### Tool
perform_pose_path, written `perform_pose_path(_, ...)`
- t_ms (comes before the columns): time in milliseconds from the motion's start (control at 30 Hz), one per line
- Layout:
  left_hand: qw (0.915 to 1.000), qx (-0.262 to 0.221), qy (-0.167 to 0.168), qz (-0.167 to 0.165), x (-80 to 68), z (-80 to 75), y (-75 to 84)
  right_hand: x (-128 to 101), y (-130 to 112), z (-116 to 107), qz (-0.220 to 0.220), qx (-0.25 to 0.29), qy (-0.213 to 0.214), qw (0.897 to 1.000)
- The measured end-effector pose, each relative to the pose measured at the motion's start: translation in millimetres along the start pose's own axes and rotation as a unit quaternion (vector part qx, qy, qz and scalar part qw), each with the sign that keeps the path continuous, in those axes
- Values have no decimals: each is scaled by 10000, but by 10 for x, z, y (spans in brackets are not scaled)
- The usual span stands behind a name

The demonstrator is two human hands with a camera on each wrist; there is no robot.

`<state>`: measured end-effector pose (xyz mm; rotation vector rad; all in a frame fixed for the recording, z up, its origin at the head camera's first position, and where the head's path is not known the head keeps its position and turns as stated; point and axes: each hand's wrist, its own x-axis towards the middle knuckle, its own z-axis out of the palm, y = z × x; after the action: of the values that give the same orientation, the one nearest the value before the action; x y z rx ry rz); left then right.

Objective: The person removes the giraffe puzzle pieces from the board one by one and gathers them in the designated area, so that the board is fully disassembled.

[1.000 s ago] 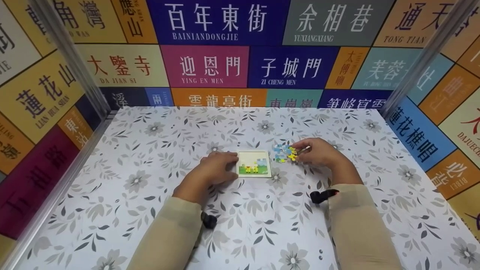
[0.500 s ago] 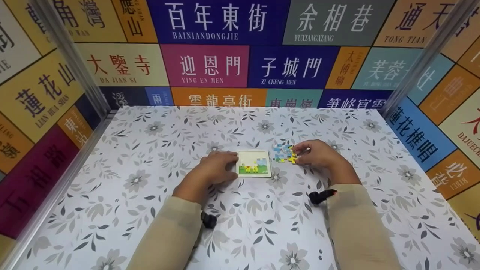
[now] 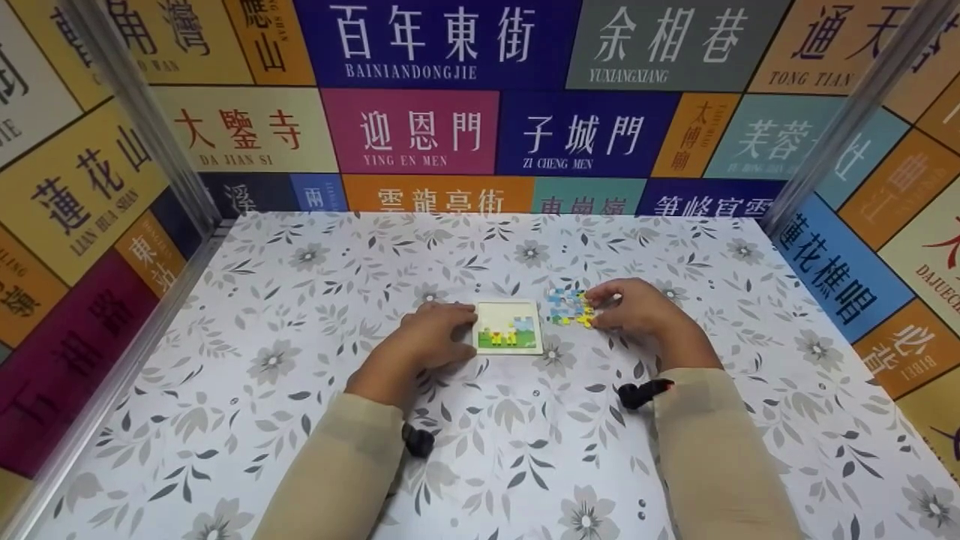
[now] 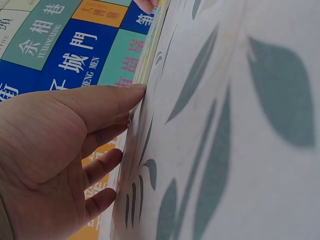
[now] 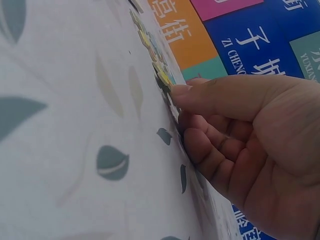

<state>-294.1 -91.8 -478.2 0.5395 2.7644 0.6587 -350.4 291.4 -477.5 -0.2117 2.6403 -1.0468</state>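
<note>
A small pale puzzle tray [image 3: 507,315] lies flat on the tablecloth, with green, yellow and blue pieces [image 3: 506,337] filling its lower part. My left hand [image 3: 431,336] rests at the tray's left edge, thumb and fingers spread; in the left wrist view its thumb [image 4: 112,102] touches the rim. Right of the tray lies a cluster of loose jigsaw pieces [image 3: 566,306], blue and yellow. My right hand [image 3: 637,307] has thumb and index finger at the cluster's right side. In the right wrist view the thumb tip meets a yellow piece [image 5: 161,75]; whether it is pinched I cannot tell.
A white tablecloth [image 3: 300,420] with grey leaves and flowers covers the table. Panels with large printed characters [image 3: 409,131] stand behind it and along both sides. Dark straps and black wrist cameras [image 3: 418,441] sit at the sleeve cuffs.
My right hand has shifted slightly down, and the yellow pieces at the cluster's right side sit closer to the others. The left hand and the tray have stayed in place.
</note>
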Motion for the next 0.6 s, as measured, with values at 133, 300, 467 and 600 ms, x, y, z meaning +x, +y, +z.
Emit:
perform_pose_path(133, 10000, 16, -9, 1, 2, 3, 3, -13, -24, -3, 81, 104, -49, 9999)
perform_pose_path(300, 10000, 7, -19, 10, -5, -2, 15, -23, -106, 3, 199, 182, -81, 9996)
perform_pose_path(467, 10000, 6, 27, -50, -4, -4, 12, 0, -260, 64, -119, 3, -48, 9999)
perform_pose_path(600, 9999, -7, 50, -99, 3, 9, 3, 12, -427, 161, -328, -207, -147, 9991)
